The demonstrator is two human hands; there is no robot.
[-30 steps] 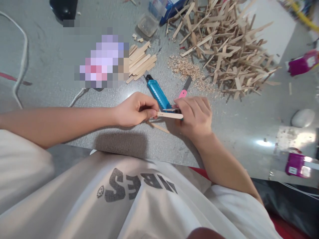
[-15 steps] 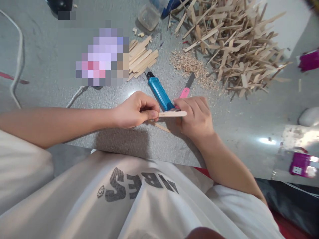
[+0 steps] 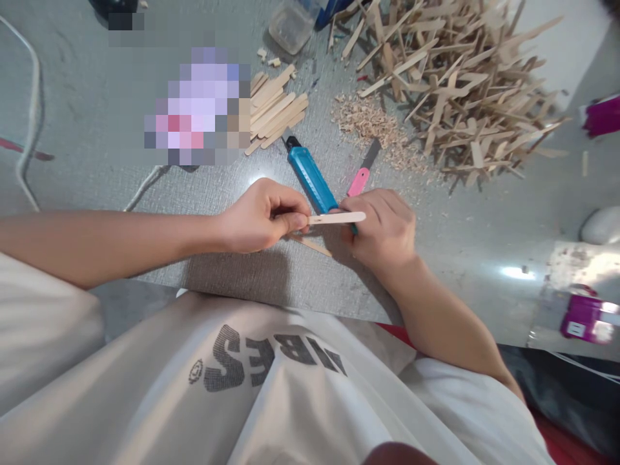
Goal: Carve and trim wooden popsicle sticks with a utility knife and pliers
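Observation:
My left hand [image 3: 271, 216] pinches one end of a pale wooden stick [image 3: 336, 219], whose rounded end points right, in front of my right hand [image 3: 380, 226]. The fingers of my right hand are curled round something mostly hidden; a small dark green end shows below the stick. Just beyond the hands lies a blue utility knife [image 3: 312, 179], its blade end away from me. A pink-handled blade [image 3: 359, 182] rests beside my right knuckles. Another thin stick [image 3: 312, 245] lies on the table below the held one.
Loose sticks [image 3: 276, 110] lie beside a blurred purple object [image 3: 203, 97]. Wood shavings [image 3: 372, 126] and a large stick pile [image 3: 460, 90] spread at the back right. A clear container [image 3: 290, 27] stands at the back; a white cable [image 3: 35, 116] runs at left.
The held stick's free end has shifted slightly right and up. My right hand has turned a little, and the dark green end shows more clearly. My left hand keeps its pinch.

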